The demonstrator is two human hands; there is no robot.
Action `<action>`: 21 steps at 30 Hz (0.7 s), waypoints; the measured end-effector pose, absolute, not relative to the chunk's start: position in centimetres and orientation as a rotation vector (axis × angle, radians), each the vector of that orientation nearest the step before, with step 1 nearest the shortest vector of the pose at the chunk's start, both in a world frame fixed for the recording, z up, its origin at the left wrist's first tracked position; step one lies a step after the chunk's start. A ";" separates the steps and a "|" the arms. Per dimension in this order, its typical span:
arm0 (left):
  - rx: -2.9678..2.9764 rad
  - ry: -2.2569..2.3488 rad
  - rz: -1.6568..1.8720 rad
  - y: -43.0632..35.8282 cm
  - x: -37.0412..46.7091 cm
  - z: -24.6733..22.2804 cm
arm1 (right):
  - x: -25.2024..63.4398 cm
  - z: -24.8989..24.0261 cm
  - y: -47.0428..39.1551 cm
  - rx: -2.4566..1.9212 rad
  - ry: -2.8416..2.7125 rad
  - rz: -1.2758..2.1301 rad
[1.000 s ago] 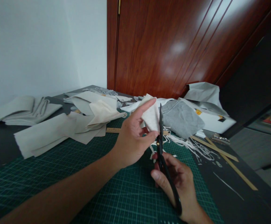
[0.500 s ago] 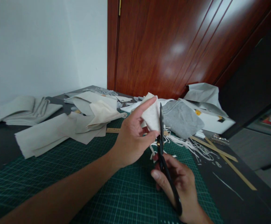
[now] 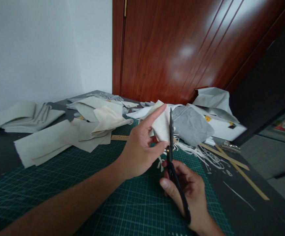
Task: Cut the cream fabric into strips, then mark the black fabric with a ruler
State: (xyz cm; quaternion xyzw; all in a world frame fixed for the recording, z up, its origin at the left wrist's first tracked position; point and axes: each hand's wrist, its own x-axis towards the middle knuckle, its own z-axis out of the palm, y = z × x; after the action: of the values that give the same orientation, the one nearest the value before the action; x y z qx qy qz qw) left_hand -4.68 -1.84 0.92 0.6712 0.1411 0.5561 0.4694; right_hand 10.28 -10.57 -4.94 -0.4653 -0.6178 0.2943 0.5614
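Between its thumb and fingers, my left hand (image 3: 139, 152) pinches a small piece of off-white fabric (image 3: 162, 126), held up above the mat. Black-handled scissors (image 3: 171, 144) stand nearly upright in my right hand (image 3: 188, 190), whose fingers wrap round the handles. The dark blades lie along the right edge of the fabric, close to my left thumb. From this angle I cannot tell whether the blades are parted. Below both hands lies the green cutting mat (image 3: 132, 203) with its pale grid.
Folded grey cloth (image 3: 34, 116) and loose cloth pieces (image 3: 44, 141) lie at left. Grey fabric (image 3: 191, 124), thin white strips (image 3: 193, 150) and wooden rulers (image 3: 245, 177) lie at right. A short ruler (image 3: 119, 137) is behind my left hand. A brown door (image 3: 169, 49) rises behind.
My left hand and the fabric have shifted slightly to the right. The scissor blades have moved a little to the right with them, staying along the fabric's edge.
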 end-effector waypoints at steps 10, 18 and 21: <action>1.664 0.350 1.362 -1.8 -4.6 0.8 | 10.4 -5.1 -10.8 -1.126 -1.480 0.692; 1.657 0.323 1.366 -1.8 -4.8 1.0 | 10.7 -5.6 -10.8 -1.166 -1.513 0.670; 1.659 0.315 1.364 -1.8 -4.8 1.0 | 10.7 -5.6 -10.8 -1.162 -1.507 0.682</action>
State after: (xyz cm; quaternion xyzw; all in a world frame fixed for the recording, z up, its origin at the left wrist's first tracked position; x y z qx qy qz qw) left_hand -4.77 -1.77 0.99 0.6760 0.1285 0.5556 0.4666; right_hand 10.67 -10.76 -5.63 -0.4871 -0.6317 0.2858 0.5311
